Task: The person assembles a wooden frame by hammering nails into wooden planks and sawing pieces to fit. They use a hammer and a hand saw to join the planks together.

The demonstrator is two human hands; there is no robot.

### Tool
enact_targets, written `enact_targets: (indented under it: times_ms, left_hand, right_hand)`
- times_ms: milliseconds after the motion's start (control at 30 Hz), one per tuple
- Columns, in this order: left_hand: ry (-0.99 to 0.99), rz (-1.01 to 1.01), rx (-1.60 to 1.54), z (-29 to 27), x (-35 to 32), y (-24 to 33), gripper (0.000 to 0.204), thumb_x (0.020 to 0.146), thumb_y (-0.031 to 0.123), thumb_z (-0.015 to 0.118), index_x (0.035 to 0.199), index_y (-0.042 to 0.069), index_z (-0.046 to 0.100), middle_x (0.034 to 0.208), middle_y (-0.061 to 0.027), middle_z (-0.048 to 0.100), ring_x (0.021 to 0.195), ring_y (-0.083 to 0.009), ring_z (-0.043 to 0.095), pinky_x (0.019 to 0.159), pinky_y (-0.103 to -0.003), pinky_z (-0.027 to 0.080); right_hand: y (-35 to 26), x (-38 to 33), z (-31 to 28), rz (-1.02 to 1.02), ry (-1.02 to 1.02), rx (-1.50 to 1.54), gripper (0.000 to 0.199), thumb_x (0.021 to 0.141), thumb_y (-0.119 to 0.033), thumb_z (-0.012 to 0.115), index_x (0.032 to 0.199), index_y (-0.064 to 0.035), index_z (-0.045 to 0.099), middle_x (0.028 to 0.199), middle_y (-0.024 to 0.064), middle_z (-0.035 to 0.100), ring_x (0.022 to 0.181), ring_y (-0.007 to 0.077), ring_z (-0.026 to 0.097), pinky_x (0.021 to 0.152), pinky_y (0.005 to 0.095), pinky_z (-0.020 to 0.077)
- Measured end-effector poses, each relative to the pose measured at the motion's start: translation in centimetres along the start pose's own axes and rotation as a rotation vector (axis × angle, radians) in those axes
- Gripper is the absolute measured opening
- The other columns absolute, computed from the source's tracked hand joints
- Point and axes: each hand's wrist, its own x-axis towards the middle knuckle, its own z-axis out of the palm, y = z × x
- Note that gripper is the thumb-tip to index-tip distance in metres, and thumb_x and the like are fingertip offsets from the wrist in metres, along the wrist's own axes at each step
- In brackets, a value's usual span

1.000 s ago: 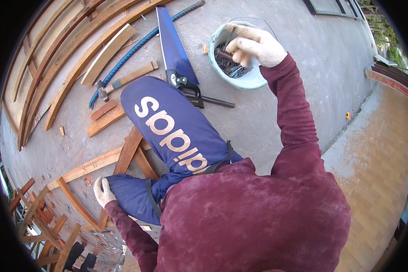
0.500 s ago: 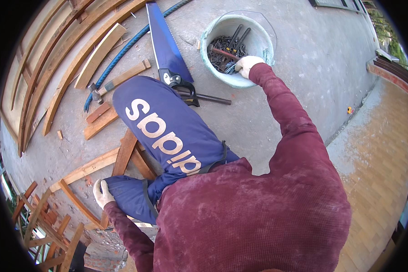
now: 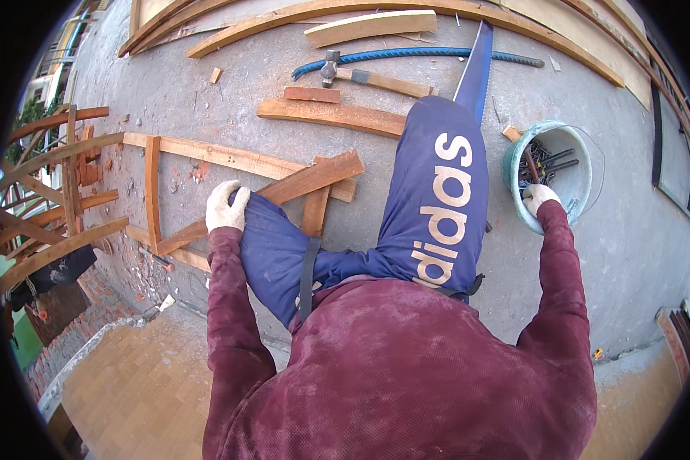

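Note:
In a white work glove, my right hand [image 3: 539,197] reaches over the near rim of a pale green bucket [image 3: 579,136] with a wire handle. Its fingers are curled down inside; anything they grip is hidden. Dark nails [image 3: 543,148] fill the bucket's bottom, and a tool with two black handles [image 3: 561,159] lies on them. My left hand [image 3: 226,205], also gloved, rests on my left knee, its thumb and fingers apart and holding nothing. Beside that knee, a wooden frame [image 3: 230,157] of nailed boards lies on the concrete.
Ahead lie a hammer [image 3: 329,69] with a wooden handle, a ribbed blue bar [image 3: 406,53], a curved board [image 3: 337,115] and a short brick-red block [image 3: 312,94]. A handsaw [image 3: 475,77] is partly behind my right leg. Stacked timber frames [image 3: 57,188] stand at far left.
My view has swung left, so everything appears turned and the bucket sits further right. My right hand is still at the bucket and my left still on the knee.

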Motion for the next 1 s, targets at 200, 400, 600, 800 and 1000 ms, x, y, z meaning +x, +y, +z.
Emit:
enact_targets:
  times_ms: [200, 400, 600, 800, 1000]
  left_hand:
    - [0.054, -0.016, -0.029, -0.1, -0.5, 0.9, 0.033, 0.088, 0.029, 0.076, 0.106, 0.002, 0.076, 0.111, -0.017, 0.075, 0.109, -0.0339, 0.069, 0.101, -0.042, 0.051]
    - [0.198, -0.156, -0.202, 0.1, -2.2, 0.8, 0.033, 0.091, 0.027, 0.075, 0.112, 0.002, 0.074, 0.116, -0.0163, 0.073, 0.111, -0.0311, 0.069, 0.101, -0.039, 0.051]
    - [0.295, -0.132, -0.192, 0.7, -2.8, -0.1, 0.03, 0.093, 0.025, 0.073, 0.114, 0.004, 0.074, 0.117, -0.0156, 0.073, 0.112, -0.0304, 0.068, 0.102, -0.039, 0.051]
    - [0.355, -0.083, -0.375, -1.9, -3.5, 3.3, 0.028, 0.097, 0.015, 0.071, 0.121, 0.001, 0.071, 0.121, -0.0136, 0.071, 0.116, -0.0245, 0.067, 0.103, -0.036, 0.051]
    - [0.296, -0.312, -0.798, -3.0, -7.2, 7.8, 0.036, 0.1, 0.009, 0.066, 0.135, 0.001, 0.064, 0.129, -0.0109, 0.069, 0.119, -0.019, 0.064, 0.105, -0.033, 0.049]
  right_hand:
    - [0.0, 1.2, -0.7, -0.026, -0.101, -0.053, 0.026, 0.087, -0.023, 0.066, 0.108, -0.0151, 0.078, 0.106, 0.0184, 0.075, 0.104, 0.0375, 0.071, 0.096, 0.0455, 0.0541]
    - [6.3, -2.9, -3.4, -0.161, 0.628, 0.005, 0.019, 0.09, -0.013, 0.064, 0.105, -0.0037, 0.072, 0.098, 0.0173, 0.073, 0.08, 0.0335, 0.071, 0.078, 0.0438, 0.0569]
    - [-15.9, -2.7, -19.6, -0.568, 0.83, 0.664, 0.041, 0.093, -0.007, 0.052, 0.134, -0.0055, 0.059, 0.105, 0.0096, 0.071, 0.082, 0.02, 0.065, 0.081, 0.0339, 0.0537]
    - [-41.0, 7.6, -19.6, -0.633, 0.203, -0.237, 0.055, 0.093, -0.044, 0.067, 0.136, -0.0103, 0.063, 0.13, 0.0201, 0.069, 0.12, 0.0364, 0.066, 0.102, 0.0458, 0.0519]
    - [-49.2, 13.3, -11.4, -0.661, 0.271, -0.256, 0.052, 0.092, -0.043, 0.074, 0.13, -0.0092, 0.064, 0.13, 0.0176, 0.069, 0.119, 0.0362, 0.067, 0.101, 0.047, 0.0547]
